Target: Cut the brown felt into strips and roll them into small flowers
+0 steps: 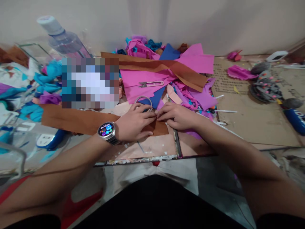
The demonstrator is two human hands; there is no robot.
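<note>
A long brown strip (69,119) of paper or cloth lies along the table front and passes under my left hand (137,122). That hand, a smartwatch (107,131) on its wrist, rests with fingers stretched out and thumb apart. My right hand (175,115) has its fingers bent and pressed together at the strip's upper edge, touching the left fingertips. What lies between the fingertips is hidden. Just beyond the left fingers is a roll of tape (143,99). Thread snips (151,84) lie farther back on a pink sheet (133,84).
Pink, purple and blue scraps (202,98) crowd the back. Another brown strip (166,65) crosses them. A clear bottle (66,39) stands back left beside a blurred-out patch. Cardboard (235,117) covers the right side, with a dark pincushion (265,87) and a blue object (295,121).
</note>
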